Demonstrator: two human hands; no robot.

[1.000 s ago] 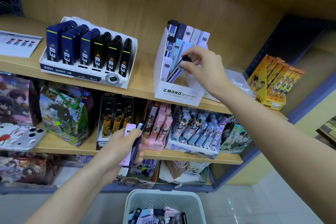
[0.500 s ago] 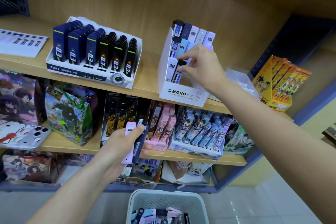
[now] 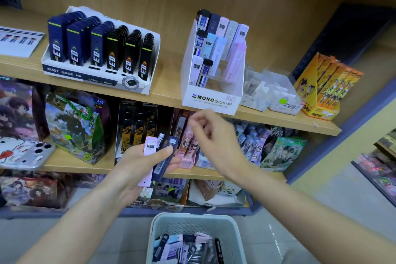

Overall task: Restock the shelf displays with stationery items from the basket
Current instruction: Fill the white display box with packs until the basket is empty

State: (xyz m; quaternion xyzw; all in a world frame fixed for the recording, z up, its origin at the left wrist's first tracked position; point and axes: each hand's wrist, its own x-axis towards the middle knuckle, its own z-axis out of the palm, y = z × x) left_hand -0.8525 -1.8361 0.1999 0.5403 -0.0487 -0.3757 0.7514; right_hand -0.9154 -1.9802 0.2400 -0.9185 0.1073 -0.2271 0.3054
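Left hand centre frame grips pink and navy lead cases. Right hand loosely curled, empty, below "MONO graph MG" box. Upper left: "S1357 HB" tray.

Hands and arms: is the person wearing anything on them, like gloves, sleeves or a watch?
Nothing shows. The left hand and right hand have no gloves or visible rings, though the right one is blurred. Both forearms are bare to the picture's edge: no sleeves, watch or bracelet.
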